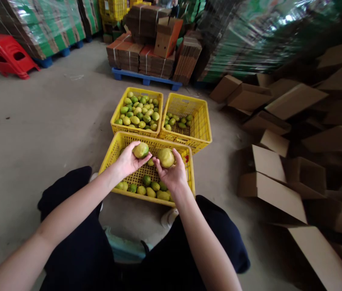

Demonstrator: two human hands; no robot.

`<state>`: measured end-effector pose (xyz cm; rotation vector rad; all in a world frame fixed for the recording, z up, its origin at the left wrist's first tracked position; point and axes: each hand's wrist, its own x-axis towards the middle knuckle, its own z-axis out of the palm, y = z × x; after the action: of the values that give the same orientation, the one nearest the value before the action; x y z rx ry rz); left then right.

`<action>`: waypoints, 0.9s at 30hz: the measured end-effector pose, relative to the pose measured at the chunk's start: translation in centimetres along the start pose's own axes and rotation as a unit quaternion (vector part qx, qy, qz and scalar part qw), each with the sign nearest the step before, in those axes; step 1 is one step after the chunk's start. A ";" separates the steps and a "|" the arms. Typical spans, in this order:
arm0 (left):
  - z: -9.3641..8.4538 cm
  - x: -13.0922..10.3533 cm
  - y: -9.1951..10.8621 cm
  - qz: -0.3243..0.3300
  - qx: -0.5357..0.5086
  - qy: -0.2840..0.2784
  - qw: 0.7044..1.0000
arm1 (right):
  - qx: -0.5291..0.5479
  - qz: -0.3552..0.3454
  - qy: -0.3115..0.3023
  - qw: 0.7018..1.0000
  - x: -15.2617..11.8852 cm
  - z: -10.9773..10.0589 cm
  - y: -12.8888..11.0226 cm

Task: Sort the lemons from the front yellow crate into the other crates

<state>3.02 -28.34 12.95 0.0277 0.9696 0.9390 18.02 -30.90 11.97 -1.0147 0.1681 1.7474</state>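
My left hand [130, 160] holds a yellow-green lemon [141, 150] between thumb and fingers. In my right hand [171, 171] rests a yellower lemon [166, 157], with the fingers curled round its underside and sides. Both hands are above the near yellow crate [147, 197], close together. Green and yellow lemons [150, 192] lie along that crate's near side, and my hands hide part of its inside. Behind it at the left, a second yellow crate [114, 117] is well filled with lemons. The third yellow crate [201, 121], behind at the right, holds several greenish lemons [182, 125].
Open cardboard boxes [276, 194] are heaped on the right. A blue pallet [146, 77] bears stacked flat cartons [155, 60] beyond the crates. At the far left stands a red stool [7, 54]. Wrapped green stacks [46, 24] line the back. My knees flank the near crate.
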 end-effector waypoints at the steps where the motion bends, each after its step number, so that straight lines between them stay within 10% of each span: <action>1: -0.1 0.0 0.0 -0.017 0.011 -0.006 1.000 | -0.007 0.007 -0.002 1.000 0.1 -0.1 -0.1; 14: -0.9 1.4 -0.7 -0.064 0.106 -0.038 0.992 | -0.116 0.069 -0.117 0.984 2.2 -2.4 0.2; 27: -1.1 0.5 0.4 0.139 0.144 -0.071 0.977 | -0.191 -0.206 -0.151 0.948 0.1 -1.4 -0.6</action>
<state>2.09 -28.20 12.14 0.4807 0.9758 1.0298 19.26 -31.32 11.19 -0.9519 -0.5609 1.5470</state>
